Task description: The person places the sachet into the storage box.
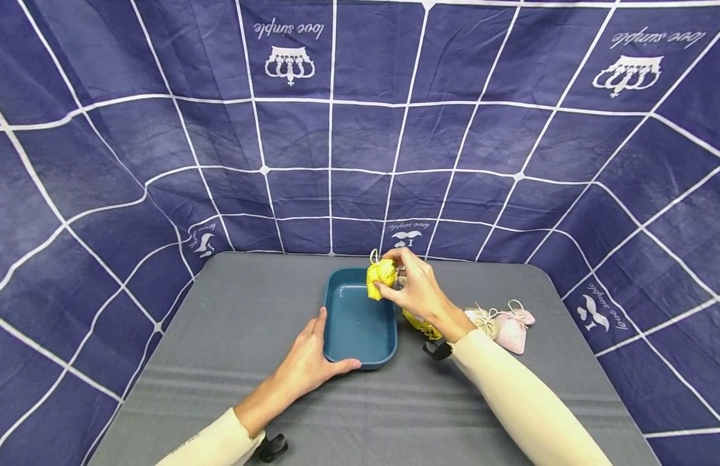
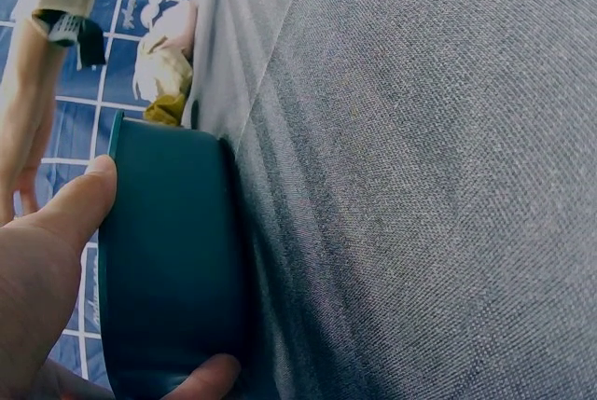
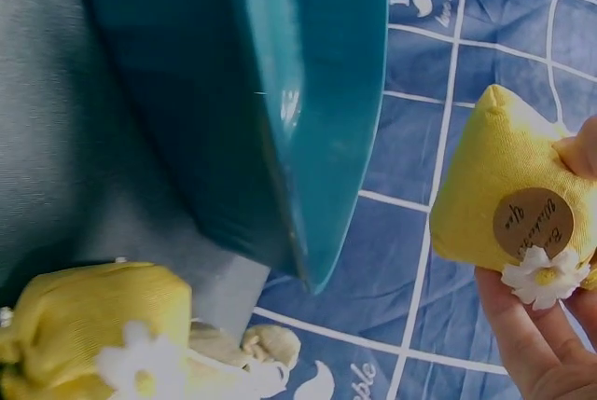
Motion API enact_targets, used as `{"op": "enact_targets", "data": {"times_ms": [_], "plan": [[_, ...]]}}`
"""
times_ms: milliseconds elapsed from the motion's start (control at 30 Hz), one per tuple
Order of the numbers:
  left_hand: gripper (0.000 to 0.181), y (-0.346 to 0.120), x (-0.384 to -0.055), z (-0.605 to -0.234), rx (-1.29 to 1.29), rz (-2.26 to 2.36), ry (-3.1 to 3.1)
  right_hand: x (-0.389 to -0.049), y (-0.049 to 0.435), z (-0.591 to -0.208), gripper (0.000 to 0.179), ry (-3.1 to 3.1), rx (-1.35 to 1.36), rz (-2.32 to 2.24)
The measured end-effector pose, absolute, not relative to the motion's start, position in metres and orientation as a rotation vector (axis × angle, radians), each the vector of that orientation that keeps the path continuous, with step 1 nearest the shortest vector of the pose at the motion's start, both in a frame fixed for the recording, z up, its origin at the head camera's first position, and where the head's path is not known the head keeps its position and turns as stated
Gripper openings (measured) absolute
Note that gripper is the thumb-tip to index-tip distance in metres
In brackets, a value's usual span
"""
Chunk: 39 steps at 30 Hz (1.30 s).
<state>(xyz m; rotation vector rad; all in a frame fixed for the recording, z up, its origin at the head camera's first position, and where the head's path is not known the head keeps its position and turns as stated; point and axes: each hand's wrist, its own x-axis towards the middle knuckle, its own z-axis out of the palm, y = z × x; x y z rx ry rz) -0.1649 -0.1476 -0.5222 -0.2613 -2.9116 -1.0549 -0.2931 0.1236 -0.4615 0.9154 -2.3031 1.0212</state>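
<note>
A teal-blue rectangular tray [image 1: 360, 330] sits on the grey cloth. My left hand [image 1: 307, 366] holds its near left corner, thumb on the near rim and fingers along the left wall. Above the tray's far right part, my right hand [image 1: 418, 288] pinches a small yellow drawstring pouch [image 1: 380, 275] between thumb and fingers. In the right wrist view this pouch bears a round brown label [image 3: 534, 223] and a white flower [image 3: 544, 277]. Another yellow pouch [image 1: 421, 325] lies right of the tray, partly hidden under my right hand; its own white flower [image 3: 140, 363] shows in the right wrist view.
A cream pouch [image 1: 482, 320] and a pink pouch [image 1: 513, 331] lie farther right on the grey-covered table [image 1: 249, 304], beside my right forearm. A blue cloth [image 1: 360, 136] with white grid lines hangs around the back and sides.
</note>
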Motion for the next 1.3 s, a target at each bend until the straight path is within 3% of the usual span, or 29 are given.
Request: {"op": "enact_targets", "data": {"times_ms": [767, 1300], "plan": [[0.143, -0.147, -0.165, -0.521, -0.243, -1.063, -2.918, -0.332, 0.071, -0.463, 0.057, -2.532, 1.011, 1.010], [0.143, -0.147, -0.164, -0.520, -0.275, -1.039, -2.898, -0.342, 0.047, -0.477, 0.055, -2.604, 1.104, 0.971]]}}
